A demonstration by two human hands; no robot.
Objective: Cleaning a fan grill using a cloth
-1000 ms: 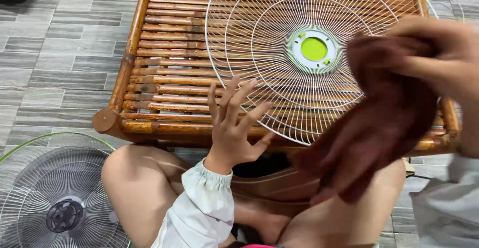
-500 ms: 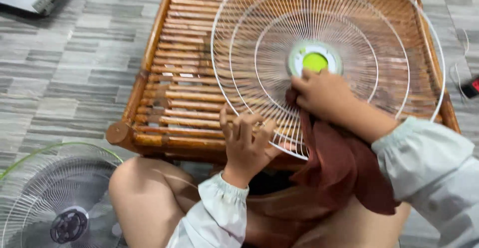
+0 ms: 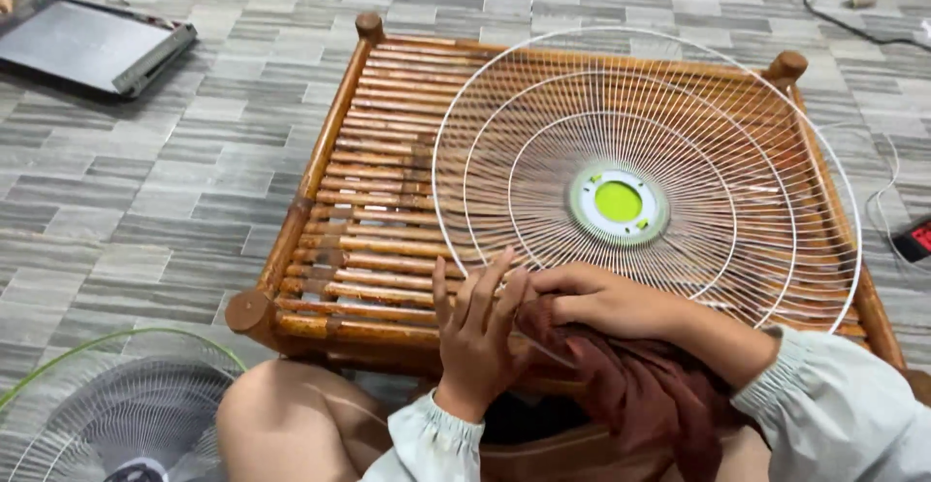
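Note:
A white wire fan guard (image 3: 679,113) with a green and white hub (image 3: 618,204) lies flat on a low bamboo slat table (image 3: 359,133). My left hand (image 3: 475,332) rests on the guard's near rim with its fingers spread upward, pressing the wires. Beside it, my right hand (image 3: 601,300) grips a dark reddish-brown cloth (image 3: 650,390) and holds it against the near rim. The cloth hangs down over my lap.
A second fan guard with a green rim (image 3: 116,414) lies on the grey tiled floor at the lower left. A flat grey metal tray (image 3: 87,44) sits at the upper left. A black cable (image 3: 853,21) and a red-and-black power strip (image 3: 914,240) lie on the right.
My right hand came down with the cloth from mid-air to the hub, then slid to the guard's near rim. My left hand settled on the rim. The view tilted up.

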